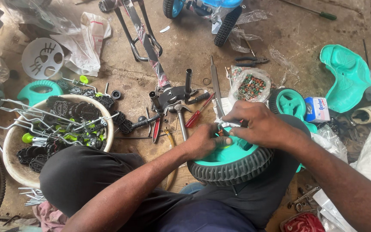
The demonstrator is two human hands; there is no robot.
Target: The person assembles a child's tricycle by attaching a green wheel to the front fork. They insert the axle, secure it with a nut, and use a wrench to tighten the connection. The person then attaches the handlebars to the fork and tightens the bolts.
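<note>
A small wheel [232, 161] with a teal plastic hub and a grey ribbed tyre rests on my lap. My left hand [205, 141] grips the hub's near edge, thumb pressed on the teal face. My right hand [260, 124] lies over the hub's centre, fingers pinched on a small metal part [225, 125] at the axle hole. What exactly that part is cannot be told. A second teal wheel [290, 103] lies on the floor just behind my right hand.
A white basin [11, 148] of black pedals, green caps and metal rods stands at the left. Hammer [180, 116], red screwdriver [199, 112], file [215, 86] and pliers [250, 61] lie ahead on the concrete floor. A teal seat [348, 75] is at the right, a bag of small parts [250, 86] near centre.
</note>
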